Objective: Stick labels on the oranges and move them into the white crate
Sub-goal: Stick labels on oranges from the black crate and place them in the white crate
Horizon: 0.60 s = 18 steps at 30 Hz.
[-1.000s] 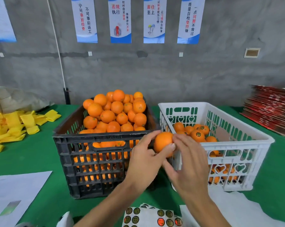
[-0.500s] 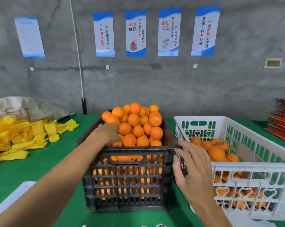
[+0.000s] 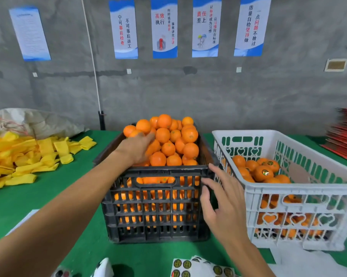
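Orange fruit is heaping above the black crate (image 3: 158,206), so the left hand (image 3: 137,148), fingers hidden, is risking a spill while the right hand (image 3: 222,198) is hovering spread and empty.

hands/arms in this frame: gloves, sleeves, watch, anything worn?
Nothing worn that shows. The left hand and right hand are both bare: no gloves, rings, tape or markings visible. Both forearms are bare from wrist to the frame edge, with no sleeve, cuff, watch or band in view. Upper arms are out of frame.
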Motion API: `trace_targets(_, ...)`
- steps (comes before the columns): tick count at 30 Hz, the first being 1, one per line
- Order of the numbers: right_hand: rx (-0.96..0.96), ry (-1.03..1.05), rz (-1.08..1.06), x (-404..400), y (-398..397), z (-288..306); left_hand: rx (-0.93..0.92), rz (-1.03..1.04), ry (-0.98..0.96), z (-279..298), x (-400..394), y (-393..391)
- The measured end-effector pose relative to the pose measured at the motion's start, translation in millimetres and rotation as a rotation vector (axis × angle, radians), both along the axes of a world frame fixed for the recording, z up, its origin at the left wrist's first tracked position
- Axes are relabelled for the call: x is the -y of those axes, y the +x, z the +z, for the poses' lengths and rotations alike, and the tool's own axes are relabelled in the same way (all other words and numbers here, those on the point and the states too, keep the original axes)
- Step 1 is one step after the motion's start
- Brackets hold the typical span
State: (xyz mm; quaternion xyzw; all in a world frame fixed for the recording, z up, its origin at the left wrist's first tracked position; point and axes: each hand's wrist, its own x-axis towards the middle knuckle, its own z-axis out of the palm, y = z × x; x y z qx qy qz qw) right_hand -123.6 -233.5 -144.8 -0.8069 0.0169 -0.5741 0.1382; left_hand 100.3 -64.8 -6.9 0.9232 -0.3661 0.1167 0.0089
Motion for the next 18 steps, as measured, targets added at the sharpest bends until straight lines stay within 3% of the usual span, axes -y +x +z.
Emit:
trace_targets(3,-0.019,0.054,0.048,-6.1,-4.0,8.3,0.239,-0.280,-0.526,-5.0,7.1,-57.8)
trace_targets(5,-0.044,0.264,0.190,-13.1,-11.6,11.8,0.373,-0.441,-0.643,-24.5,7.8,-106.7)
trace_targets(8,-0.122,0.553,0.467,-18.5,-28.5,2.8,0.394,-0.562,-0.657,-79.7,5.3,-158.4)
trace_targets(10,-0.235,0.528,0.497,-15.4,-41.1,-17.4,0.298,-0.555,-0.665,-121.5,2.4,-172.0)
trace_targets(15,-0.726,0.437,0.358,1.3,-60.7,-81.5,-0.194,-0.322,-0.591,-221.3,-1.5,-169.7)
trace_targets(18,-0.920,0.307,0.250,12.9,-67.0,-99.0,-0.492,-0.201,-0.694,-260.3,-3.7,-171.8)
